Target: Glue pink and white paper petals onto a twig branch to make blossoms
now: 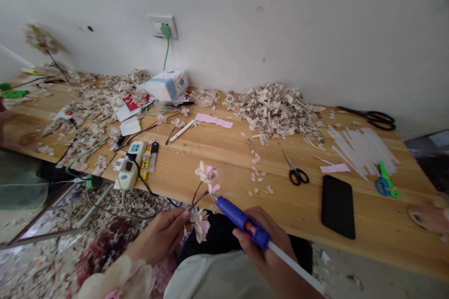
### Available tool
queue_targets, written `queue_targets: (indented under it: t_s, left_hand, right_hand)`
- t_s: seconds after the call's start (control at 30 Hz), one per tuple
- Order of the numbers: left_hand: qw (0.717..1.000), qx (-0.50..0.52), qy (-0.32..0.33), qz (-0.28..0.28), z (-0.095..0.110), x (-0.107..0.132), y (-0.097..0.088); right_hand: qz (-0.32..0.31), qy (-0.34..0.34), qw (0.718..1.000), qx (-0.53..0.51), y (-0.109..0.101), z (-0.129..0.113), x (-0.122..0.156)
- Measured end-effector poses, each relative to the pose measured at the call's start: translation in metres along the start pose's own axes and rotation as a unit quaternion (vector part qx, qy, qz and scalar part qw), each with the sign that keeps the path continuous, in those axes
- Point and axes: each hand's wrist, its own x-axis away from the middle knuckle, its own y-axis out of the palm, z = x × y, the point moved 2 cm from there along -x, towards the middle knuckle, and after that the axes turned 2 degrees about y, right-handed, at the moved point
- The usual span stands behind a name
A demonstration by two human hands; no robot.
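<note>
My left hand (pixel 167 231) pinches the brown stem of an artificial flower branch (pixel 197 200) at the table's front edge. Pale cream and pink blossoms sit on it: an upper flower (pixel 206 172), a lower flower (pixel 202 225) and a small pink bud (pixel 214 188) between them. Wrapped round a blue hot glue gun (pixel 242 219), my right hand (pixel 264 238) keeps its nozzle at or very near the bud; whether they touch I cannot tell. A long white glue stick (pixel 296 266) runs out of the gun's back end.
A heap of dry petals (pixel 278 110) lies by the wall. Black scissors (pixel 298 176), a black phone (pixel 337 206) and glue sticks (pixel 365 149) are at right. A power strip (pixel 130 166) with cables lies at the left front edge. Another person's sleeve (pixel 23 180) shows far left.
</note>
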Motion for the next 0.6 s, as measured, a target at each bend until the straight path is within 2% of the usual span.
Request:
queue_targets:
  t_s: [0.3,0.6]
  left_hand:
    - [1.000,-0.001,0.011,-0.013,-0.0065,-0.0043,-0.0012]
    - [0.999,0.026,0.002,-0.020,-0.0060,-0.0050,0.0003]
  right_hand:
    - [-0.015,0.016,1.000,0.020,0.0033,0.0091,-0.0002]
    - [-0.023,0.030,0.998,0.042,0.0009,0.0068,-0.0056]
